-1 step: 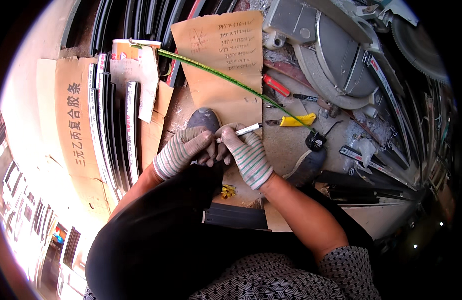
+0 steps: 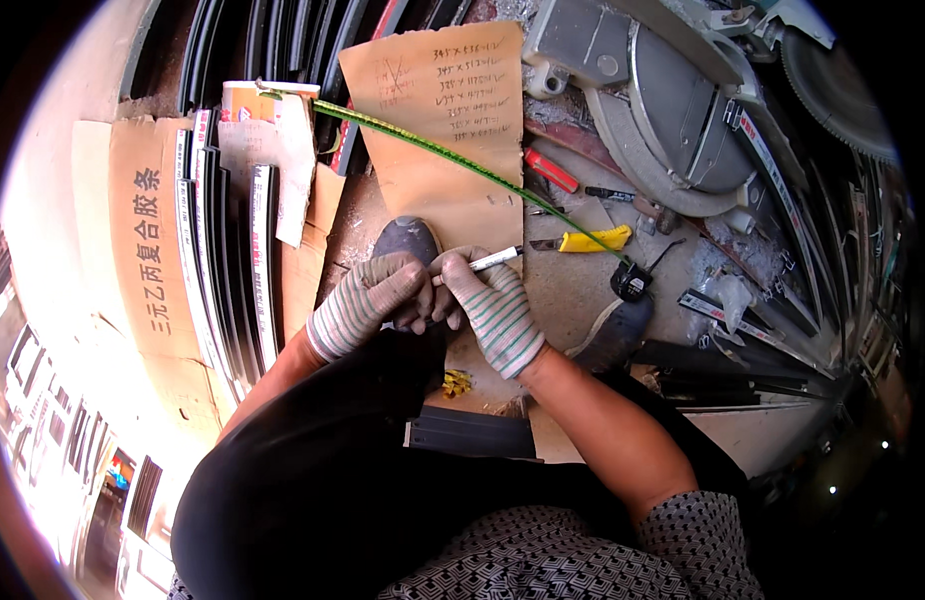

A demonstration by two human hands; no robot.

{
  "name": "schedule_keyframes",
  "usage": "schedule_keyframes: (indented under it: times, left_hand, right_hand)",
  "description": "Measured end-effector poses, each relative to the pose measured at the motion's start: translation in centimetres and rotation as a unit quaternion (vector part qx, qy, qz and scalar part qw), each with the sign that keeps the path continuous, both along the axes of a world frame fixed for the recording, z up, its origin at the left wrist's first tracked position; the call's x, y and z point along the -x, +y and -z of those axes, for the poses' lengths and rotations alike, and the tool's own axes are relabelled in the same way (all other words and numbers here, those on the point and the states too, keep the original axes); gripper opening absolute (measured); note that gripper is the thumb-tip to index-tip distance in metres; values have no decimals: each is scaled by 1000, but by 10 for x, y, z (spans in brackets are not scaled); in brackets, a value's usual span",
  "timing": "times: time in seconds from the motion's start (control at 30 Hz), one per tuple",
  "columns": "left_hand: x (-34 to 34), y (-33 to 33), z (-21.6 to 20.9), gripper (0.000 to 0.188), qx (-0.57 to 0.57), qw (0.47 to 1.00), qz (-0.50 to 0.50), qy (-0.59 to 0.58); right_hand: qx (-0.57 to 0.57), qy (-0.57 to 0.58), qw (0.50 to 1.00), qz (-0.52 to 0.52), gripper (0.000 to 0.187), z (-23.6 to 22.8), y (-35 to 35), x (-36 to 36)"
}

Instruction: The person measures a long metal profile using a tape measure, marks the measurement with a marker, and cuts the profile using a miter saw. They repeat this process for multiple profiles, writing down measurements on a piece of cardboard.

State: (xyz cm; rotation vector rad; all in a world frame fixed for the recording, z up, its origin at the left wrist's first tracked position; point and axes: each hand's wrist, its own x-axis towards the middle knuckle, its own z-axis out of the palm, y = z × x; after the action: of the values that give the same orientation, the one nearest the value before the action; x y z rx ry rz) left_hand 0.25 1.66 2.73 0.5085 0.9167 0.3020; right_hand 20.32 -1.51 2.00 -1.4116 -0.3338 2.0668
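Both my hands wear striped knit work gloves and meet in front of my knees. A white marker pen [image 2: 498, 258] is gripped in my right hand [image 2: 498, 320], its black end pointing away to the right. My left hand [image 2: 368, 300] is closed beside it with curled fingers; whether anything is in them is hidden. Just beyond lies a brown cardboard sheet [image 2: 438, 150] with handwritten lines. Across it runs the green-yellow blade [image 2: 463, 160] of a tape measure [image 2: 633, 281], whose black case rests to the right.
A yellow utility knife [image 2: 596, 239], a red-handled tool [image 2: 552, 170] and a dark marker [image 2: 610, 194] lie right of the sheet. Beyond stands a grey cutting machine [image 2: 673, 110], with a toothed saw blade [image 2: 838, 95] at far right. Black strips [image 2: 215, 230] lie on a carton [image 2: 153, 270] at left.
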Motion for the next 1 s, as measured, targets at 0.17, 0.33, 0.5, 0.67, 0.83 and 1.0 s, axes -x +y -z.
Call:
schedule_keyframes:
  times: [0.17, 0.33, 0.5, 0.67, 0.83, 1.0]
  left_hand:
    - [-7, 0, -2, 26, 10, 999, -39, -14]
    - [-10, 1, -4, 29, 6, 999, -41, -16]
    - [-11, 0, -5, 35, -29, 999, -35, 16]
    - [-12, -1, 2, 36, -54, 998, -25, 22]
    - [-12, -4, 9, 42, -71, 997, 2, 39]
    - [-16, 0, 6, 47, -77, 996, 26, 24]
  right_hand:
    - [53, -43, 998, 0, 28, -4, 3, 3]
    - [-23, -147, 989, -3, 37, 2, -1, 15]
    - [34, -104, 994, 14, 37, 0, 1, 17]
    - [84, -80, 993, 21, 37, 13, -4, 17]
    - [85, -101, 991, 4, 40, 8, -2, 14]
    - [74, -127, 989, -1, 42, 7, -2, 5]
